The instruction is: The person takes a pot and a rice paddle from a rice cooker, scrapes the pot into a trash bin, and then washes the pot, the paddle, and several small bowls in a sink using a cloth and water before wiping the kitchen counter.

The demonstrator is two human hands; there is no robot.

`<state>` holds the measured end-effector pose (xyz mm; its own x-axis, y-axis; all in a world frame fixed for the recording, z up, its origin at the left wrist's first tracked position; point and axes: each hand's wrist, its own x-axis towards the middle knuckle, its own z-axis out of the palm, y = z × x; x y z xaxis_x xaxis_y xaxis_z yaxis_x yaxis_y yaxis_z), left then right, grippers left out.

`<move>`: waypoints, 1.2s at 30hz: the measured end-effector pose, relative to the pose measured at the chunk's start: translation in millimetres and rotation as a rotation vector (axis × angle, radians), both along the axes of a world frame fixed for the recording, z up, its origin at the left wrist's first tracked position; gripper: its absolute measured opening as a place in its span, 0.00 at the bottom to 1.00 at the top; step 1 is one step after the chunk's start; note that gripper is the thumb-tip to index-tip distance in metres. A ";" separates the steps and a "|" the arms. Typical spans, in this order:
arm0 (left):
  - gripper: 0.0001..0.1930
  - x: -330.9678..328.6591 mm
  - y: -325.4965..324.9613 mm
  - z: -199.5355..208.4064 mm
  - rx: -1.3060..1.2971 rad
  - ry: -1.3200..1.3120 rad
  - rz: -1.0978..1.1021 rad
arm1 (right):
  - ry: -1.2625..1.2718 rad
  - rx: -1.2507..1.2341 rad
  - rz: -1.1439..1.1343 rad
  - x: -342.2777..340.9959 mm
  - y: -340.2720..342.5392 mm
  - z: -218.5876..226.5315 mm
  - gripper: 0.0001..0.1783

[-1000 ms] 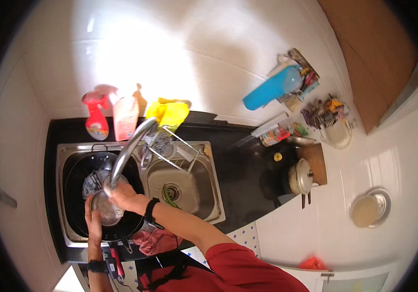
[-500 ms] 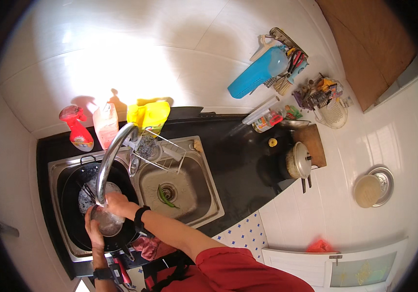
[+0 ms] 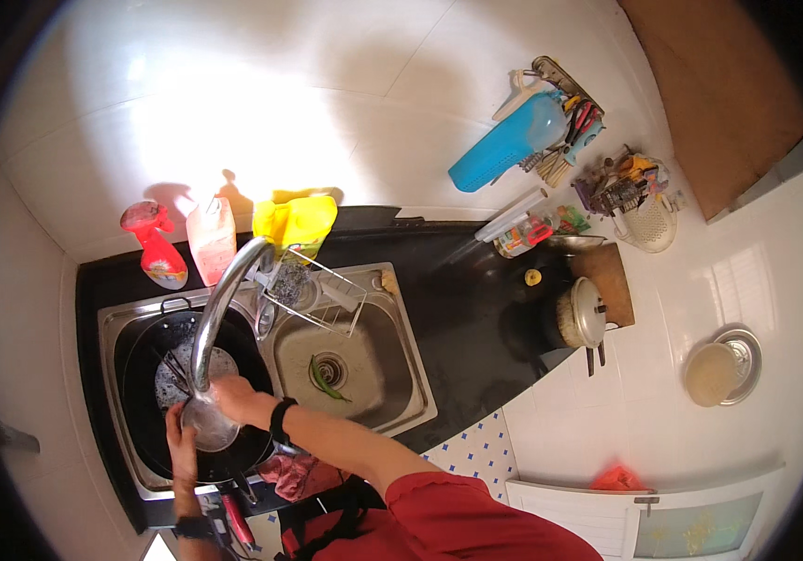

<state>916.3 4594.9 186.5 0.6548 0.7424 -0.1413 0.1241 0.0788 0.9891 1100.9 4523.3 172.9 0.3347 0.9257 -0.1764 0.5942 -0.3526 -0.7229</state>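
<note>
A round, pale, shiny bowl (image 3: 215, 430) is held between my two hands under the curved chrome tap (image 3: 212, 323). My left hand (image 3: 181, 444) has its fingers around the bowl's left side. My right hand (image 3: 233, 397) grips the upper right edge, its fingertips partly hidden by the tap. Below them a large black wok (image 3: 143, 435) fills the left sink basin. Inside it lie a round, whitish, foamy patch (image 3: 220, 365) and several dark thin sticks (image 3: 174, 367), perhaps chopsticks.
The right basin (image 3: 378, 351) holds a green chili pepper (image 3: 329, 379) by its drain. A wire rack (image 3: 336, 323) juts over this basin. Red spray bottle (image 3: 156, 248) and yellow bag (image 3: 295, 221) line the wall. A lidded pot (image 3: 581, 313) stands right; a reddish cloth (image 3: 301, 474) lies at the front edge.
Both hands keep hold of the bowl, which has turned slightly between them. The whole view has shifted a little, so the surroundings sit slightly farther right.
</note>
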 end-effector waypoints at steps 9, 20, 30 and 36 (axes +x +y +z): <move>0.24 27.2 -11.8 -5.0 0.099 0.104 -0.037 | 0.498 0.124 -0.167 1.9 4.5 93.0 0.13; 0.23 29.1 -20.5 -57.6 -0.008 -0.005 0.686 | 0.639 0.066 -0.777 -63.7 -0.7 21.6 0.17; 0.28 -11.6 -17.0 28.5 -0.588 0.130 0.036 | -0.132 0.095 0.078 -16.2 -15.3 63.2 0.16; 0.24 14.5 -47.8 42.0 -0.801 -0.121 0.559 | -0.064 0.210 -0.062 -28.1 -5.2 67.9 0.14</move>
